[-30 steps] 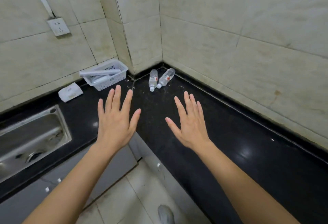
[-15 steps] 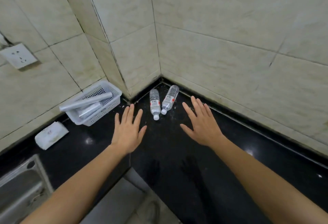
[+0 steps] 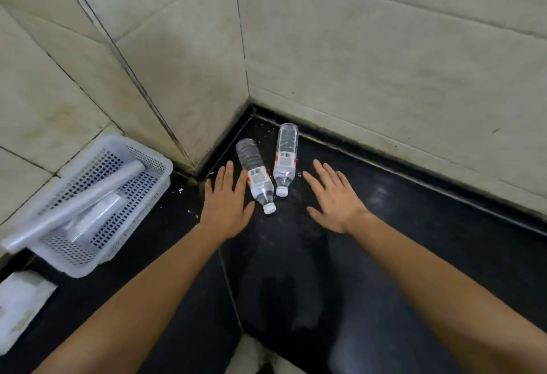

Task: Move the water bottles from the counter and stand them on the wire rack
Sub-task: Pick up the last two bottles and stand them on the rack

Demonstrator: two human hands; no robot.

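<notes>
Reaching into the far corner of the black counter (image 3: pixel 414 255), I have both hands closer to the bottles than half a second ago; the bottles look larger and nearer in my view, and the wall socket and the sink that showed earlier at the left are gone from it.

My left hand (image 3: pixel 226 205) is flat and released, fingers spread, holding nothing. Its index finger lies just beside the left bottle (image 3: pixel 256 176), perhaps touching its side; I cannot tell for sure. My right hand (image 3: pixel 333 196) is also released, fingers spread, near the right bottle (image 3: pixel 284 159) but apart from it.

I count two water bottles. Both are clear plastic with white caps and both lie on their sides on the counter, in the corner where the tiled walls (image 3: pixel 384 48) meet. Their caps point toward me and their bases toward the walls. The two caps lie close together.

Each bottle has a white and red label with a barcode. The writing on them is too small to read, so I cannot name the brand.

At the left stands one white perforated plastic basket (image 3: pixel 139 193), with a long whitish roll (image 3: pixel 74 211) lying across it and one more pale object under it. Near the left edge is one white package (image 3: pixel 20 299), blurred.
</notes>
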